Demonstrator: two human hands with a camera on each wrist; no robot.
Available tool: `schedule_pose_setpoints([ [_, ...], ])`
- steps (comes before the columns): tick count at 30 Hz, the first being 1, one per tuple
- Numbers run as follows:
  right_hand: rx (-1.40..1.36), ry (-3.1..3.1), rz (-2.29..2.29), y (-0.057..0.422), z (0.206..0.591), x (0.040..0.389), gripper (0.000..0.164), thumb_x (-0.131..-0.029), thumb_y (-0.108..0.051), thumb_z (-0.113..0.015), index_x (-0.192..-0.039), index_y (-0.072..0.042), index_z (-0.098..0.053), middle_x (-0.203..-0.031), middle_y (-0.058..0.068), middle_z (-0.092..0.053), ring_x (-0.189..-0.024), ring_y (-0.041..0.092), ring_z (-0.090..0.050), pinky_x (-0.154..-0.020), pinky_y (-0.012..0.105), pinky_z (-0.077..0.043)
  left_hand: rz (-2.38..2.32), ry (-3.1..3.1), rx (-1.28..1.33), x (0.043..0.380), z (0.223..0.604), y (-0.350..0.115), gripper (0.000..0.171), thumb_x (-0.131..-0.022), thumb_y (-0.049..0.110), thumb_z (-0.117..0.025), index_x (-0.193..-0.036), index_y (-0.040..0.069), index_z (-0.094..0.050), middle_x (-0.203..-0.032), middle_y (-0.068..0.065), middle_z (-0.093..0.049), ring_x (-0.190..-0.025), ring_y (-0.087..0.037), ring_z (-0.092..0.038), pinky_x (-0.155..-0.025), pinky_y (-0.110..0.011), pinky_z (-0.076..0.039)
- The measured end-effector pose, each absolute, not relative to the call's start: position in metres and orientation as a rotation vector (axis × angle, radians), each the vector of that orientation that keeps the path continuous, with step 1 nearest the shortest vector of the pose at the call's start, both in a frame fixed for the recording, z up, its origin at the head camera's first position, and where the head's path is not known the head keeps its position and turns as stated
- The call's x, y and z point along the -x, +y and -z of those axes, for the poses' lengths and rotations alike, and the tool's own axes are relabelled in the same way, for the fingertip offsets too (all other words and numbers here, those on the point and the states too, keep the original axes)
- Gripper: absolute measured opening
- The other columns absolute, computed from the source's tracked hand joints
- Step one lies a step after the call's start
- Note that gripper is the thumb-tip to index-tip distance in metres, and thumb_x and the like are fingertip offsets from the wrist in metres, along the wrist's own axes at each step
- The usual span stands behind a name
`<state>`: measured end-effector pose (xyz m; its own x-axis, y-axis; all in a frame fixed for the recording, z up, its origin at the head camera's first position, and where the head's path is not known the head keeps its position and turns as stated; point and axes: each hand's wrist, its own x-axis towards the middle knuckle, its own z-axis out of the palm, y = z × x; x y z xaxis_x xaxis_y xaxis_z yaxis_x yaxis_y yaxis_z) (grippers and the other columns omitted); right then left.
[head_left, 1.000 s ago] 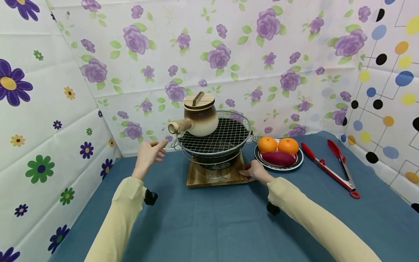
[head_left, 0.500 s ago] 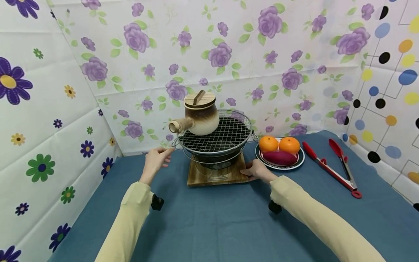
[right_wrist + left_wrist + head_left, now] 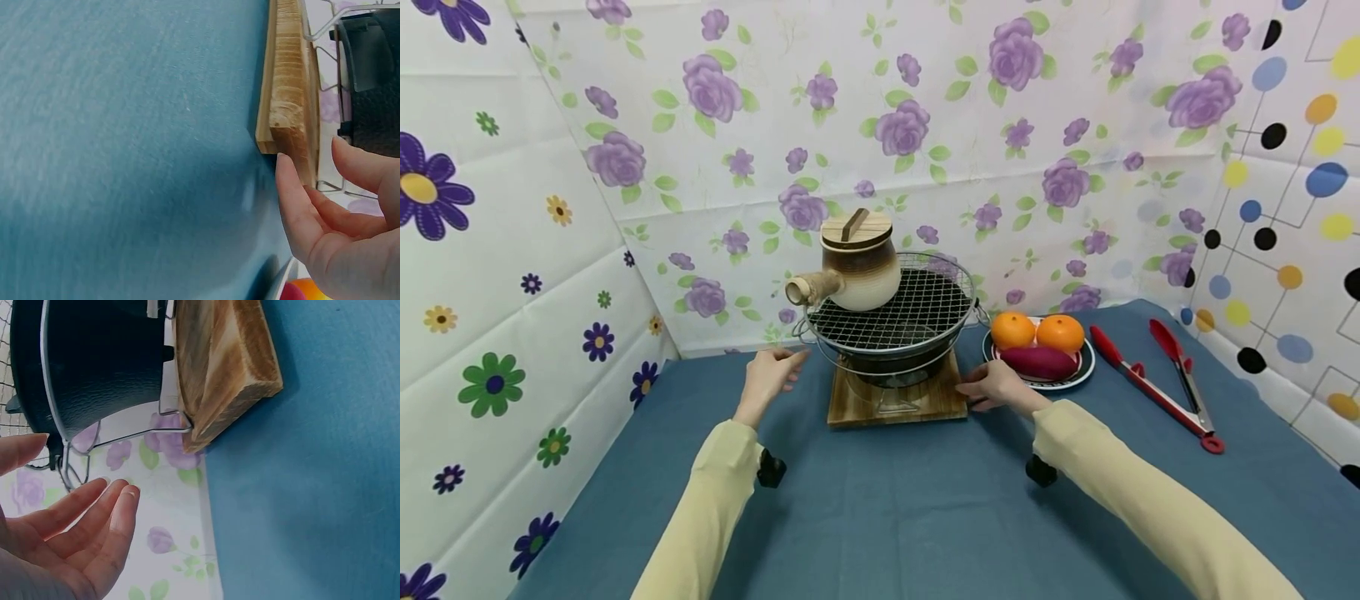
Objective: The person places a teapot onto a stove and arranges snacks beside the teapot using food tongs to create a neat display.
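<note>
A round black tabletop grill [image 3: 880, 365] with a wire mesh [image 3: 925, 312] stands in a wire frame on a square wooden board [image 3: 857, 408]. On the mesh, left of centre, sits a brown and cream clay teapot [image 3: 868, 279] with a wooden lid [image 3: 856, 232], its side handle [image 3: 814, 288] pointing left. My left hand [image 3: 769, 379] hovers just left of the grill, holding nothing; the left wrist view has its thumb and fingers apart near the grill's wire side handle [image 3: 72, 478]. My right hand [image 3: 340, 240] has its fingertips right at the board's right corner, thumb raised away from the wood.
Just behind my right hand, a plate [image 3: 1078, 375] holds two oranges [image 3: 1060, 334] and a purple sweet potato [image 3: 1039, 363]. Further right lie red-tipped tongs [image 3: 1165, 396], spread apart. Floral cloth walls [image 3: 737, 208] close in the blue table [image 3: 880, 517] behind and at both sides.
My left hand has moved right, closer to the grill. My right hand has loosened from the board's edge and shifted slightly right. Grill and teapot stay in place.
</note>
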<state>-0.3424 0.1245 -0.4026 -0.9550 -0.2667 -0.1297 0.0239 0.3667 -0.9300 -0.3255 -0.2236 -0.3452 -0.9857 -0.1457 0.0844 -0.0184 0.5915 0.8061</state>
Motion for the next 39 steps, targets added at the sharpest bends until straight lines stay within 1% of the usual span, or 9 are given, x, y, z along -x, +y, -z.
schedule_pose_setpoints([
  [4, 0.265, 2.374, 1.598, 0.132, 0.395, 0.34, 0.039, -0.086, -0.012, -0.064, -0.112, 0.016, -0.052, -0.102, 0.024, -0.058, -0.088, 0.033, -0.06, -0.069, 0.038, -0.053, 1.363, -2.683, -0.154, 0.328, 0.354, -0.222, 0.045, -0.086, 0.038, -0.059, -0.105, -0.002, -0.062, -0.094, -0.018, -0.062, -0.084, -0.03, -0.06, -0.068, -0.038, -0.053],
  [5, 0.312, 2.37, 1.6, 0.136, 0.397, 0.343, 0.039, -0.085, -0.015, -0.065, -0.11, 0.014, -0.054, -0.1, 0.023, -0.06, -0.085, 0.032, -0.061, -0.066, 0.037, -0.053, 1.366, -2.685, -0.153, 0.328, 0.356, -0.222, 0.045, -0.086, 0.038, -0.06, -0.106, -0.002, -0.062, -0.094, -0.018, -0.062, -0.084, -0.03, -0.06, -0.068, -0.037, -0.053],
  [8, 0.368, 2.378, 1.582, 0.143, 0.391, 0.341, 0.037, -0.085, -0.019, -0.066, -0.106, 0.011, -0.058, -0.1, 0.022, -0.06, -0.086, 0.032, -0.061, -0.066, 0.037, -0.053, 1.38, -2.691, -0.152, 0.329, 0.362, -0.22, 0.045, -0.085, 0.037, -0.061, -0.108, -0.002, -0.061, -0.096, -0.018, -0.062, -0.085, -0.031, -0.059, -0.068, -0.038, -0.053],
  [11, 0.337, 2.382, 1.594, 0.148, 0.389, 0.34, 0.033, -0.086, -0.016, -0.065, -0.106, 0.009, -0.059, -0.101, 0.02, -0.06, -0.091, 0.033, -0.059, -0.067, 0.037, -0.053, 1.382, -2.699, -0.146, 0.329, 0.368, -0.217, 0.046, -0.085, 0.035, -0.061, -0.112, -0.002, -0.059, -0.099, -0.019, -0.061, -0.086, -0.033, -0.059, -0.068, -0.039, -0.053],
  [12, 0.299, 2.394, 1.582, 0.147, 0.385, 0.337, 0.033, -0.087, -0.014, -0.063, -0.108, 0.01, -0.058, -0.104, 0.021, -0.059, -0.095, 0.035, -0.058, -0.069, 0.037, -0.053, 1.38, -2.702, -0.142, 0.329, 0.37, -0.216, 0.046, -0.085, 0.034, -0.061, -0.113, -0.002, -0.058, -0.1, -0.019, -0.06, -0.086, -0.033, -0.059, -0.068, -0.04, -0.052],
  [18, 0.288, 2.415, 1.542, 0.158, 0.383, 0.337, 0.035, -0.089, -0.015, -0.061, -0.112, 0.011, -0.055, -0.108, 0.024, -0.057, -0.097, 0.038, -0.055, -0.069, 0.037, -0.053, 1.365, -2.718, -0.144, 0.33, 0.379, -0.208, 0.043, -0.087, 0.03, -0.06, -0.113, -0.004, -0.057, -0.1, -0.02, -0.059, -0.087, -0.034, -0.058, -0.069, -0.042, -0.052],
  [27, 0.258, 2.43, 1.527, 0.175, 0.379, 0.339, 0.038, -0.087, -0.017, -0.064, -0.112, 0.01, -0.055, -0.1, 0.019, -0.06, -0.095, 0.037, -0.056, -0.068, 0.036, -0.053, 1.412, -2.748, -0.132, 0.335, 0.395, -0.199, 0.039, -0.086, 0.021, -0.061, -0.115, -0.005, -0.057, -0.1, -0.022, -0.059, -0.085, -0.033, -0.059, -0.065, -0.038, -0.053],
  [32, 0.227, 2.44, 1.508, 0.187, 0.375, 0.34, 0.042, -0.086, -0.019, -0.064, -0.115, 0.009, -0.054, -0.102, 0.022, -0.058, -0.094, 0.035, -0.056, -0.068, 0.034, -0.053, 1.391, -2.762, -0.151, 0.337, 0.398, -0.195, 0.04, -0.085, 0.023, -0.063, -0.113, -0.006, -0.058, -0.095, -0.018, -0.061, -0.082, -0.03, -0.059, -0.062, -0.037, -0.053],
  [39, 0.186, 2.421, 1.522, 0.208, 0.368, 0.337, 0.049, -0.086, -0.025, -0.065, -0.117, 0.01, -0.052, -0.102, 0.019, -0.057, -0.096, 0.036, -0.055, -0.069, 0.033, -0.053, 1.387, -2.77, -0.145, 0.339, 0.4, -0.189, 0.036, -0.085, 0.02, -0.063, -0.108, -0.007, -0.058, -0.085, -0.017, -0.06, -0.077, -0.029, -0.059, -0.063, -0.038, -0.053],
])
